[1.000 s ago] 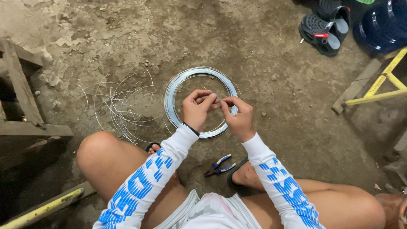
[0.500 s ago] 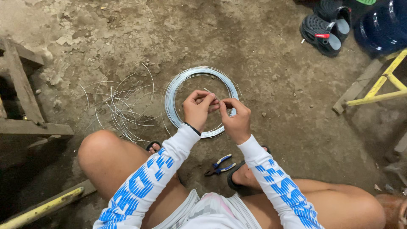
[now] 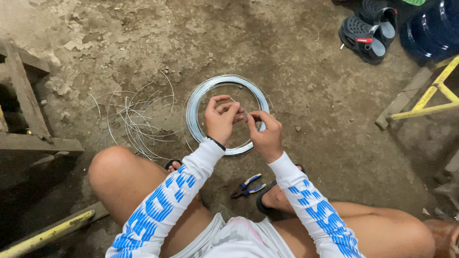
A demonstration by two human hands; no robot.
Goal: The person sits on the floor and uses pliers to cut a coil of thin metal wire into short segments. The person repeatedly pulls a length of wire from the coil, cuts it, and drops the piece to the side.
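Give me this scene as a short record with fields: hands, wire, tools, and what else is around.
left hand: fingers pinched on a thin wire end, above the coil
right hand: fingers pinched on the same wire, close to the left hand
wire coil: silver ring lying flat on the dirt floor, under the hands
cut wires: loose curved pieces left of the coil
pliers: blue handles, on the floor between the feet, untouched
sandals: dark pair, top right
yellow frame: right edge

We see cracked dirt floor [image 3: 296,52]; wooden frame [image 3: 24,105] far left; yellow metal frame [image 3: 432,91] right; dark sandals [image 3: 368,28] far right; dim light.
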